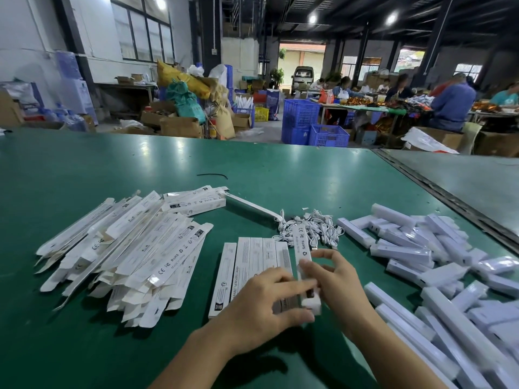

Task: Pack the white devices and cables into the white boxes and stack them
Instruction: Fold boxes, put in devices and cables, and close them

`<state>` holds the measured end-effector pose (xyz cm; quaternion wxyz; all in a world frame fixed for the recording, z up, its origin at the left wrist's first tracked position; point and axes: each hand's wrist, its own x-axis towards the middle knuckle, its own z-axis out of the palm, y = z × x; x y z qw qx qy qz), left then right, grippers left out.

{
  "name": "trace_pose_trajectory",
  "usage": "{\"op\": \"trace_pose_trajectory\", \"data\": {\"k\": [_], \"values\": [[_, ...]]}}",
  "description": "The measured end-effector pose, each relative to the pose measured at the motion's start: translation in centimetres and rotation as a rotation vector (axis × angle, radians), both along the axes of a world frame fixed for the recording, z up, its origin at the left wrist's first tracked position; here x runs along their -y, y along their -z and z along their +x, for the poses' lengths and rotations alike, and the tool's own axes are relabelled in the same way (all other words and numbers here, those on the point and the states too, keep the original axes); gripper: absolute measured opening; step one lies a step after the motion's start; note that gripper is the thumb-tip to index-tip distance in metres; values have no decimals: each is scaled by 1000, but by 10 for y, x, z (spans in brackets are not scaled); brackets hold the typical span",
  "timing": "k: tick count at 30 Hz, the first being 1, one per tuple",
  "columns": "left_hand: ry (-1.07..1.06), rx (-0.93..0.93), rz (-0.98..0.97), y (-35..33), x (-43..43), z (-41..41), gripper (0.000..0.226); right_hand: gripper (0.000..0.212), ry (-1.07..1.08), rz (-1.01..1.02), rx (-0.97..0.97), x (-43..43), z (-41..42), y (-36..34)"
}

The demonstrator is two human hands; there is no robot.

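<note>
Holding one white box (303, 248): my left hand (258, 307) grip closed round its near end, right hand (339, 279) grip pinching its side; packed boxes (252, 256) just beside, green bench (252, 169).

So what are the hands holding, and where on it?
One white box: the left hand grips its near end, the right hand pinches its middle.
</note>
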<state>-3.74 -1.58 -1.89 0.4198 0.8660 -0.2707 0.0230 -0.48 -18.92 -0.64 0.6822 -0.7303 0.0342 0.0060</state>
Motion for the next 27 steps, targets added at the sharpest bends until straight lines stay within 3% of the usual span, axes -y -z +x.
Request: {"op": "trace_pose_trajectory", "data": {"k": [2,4,7,10,13,17,27], "values": [[-46,-10,-16,-1,0,0,52,20,90,-264,80,6,4,1],[-221,76,-19,-1,-4,1,44,16,143,-504,152,10,7,3],[-588,313,56,-3,-21,11,29,18,113,-675,177,13,11,9],[-865,297,204,-6,-49,20,30,22,57,-816,183,12,16,15],[-993,145,371,-3,-70,25,50,24,41,-870,211,8,19,17],[-990,0,533,3,-77,31,66,29,37,-876,241,3,20,18],[-1027,3,519,4,-75,31,46,37,-89,-845,338,3,12,20]]}}
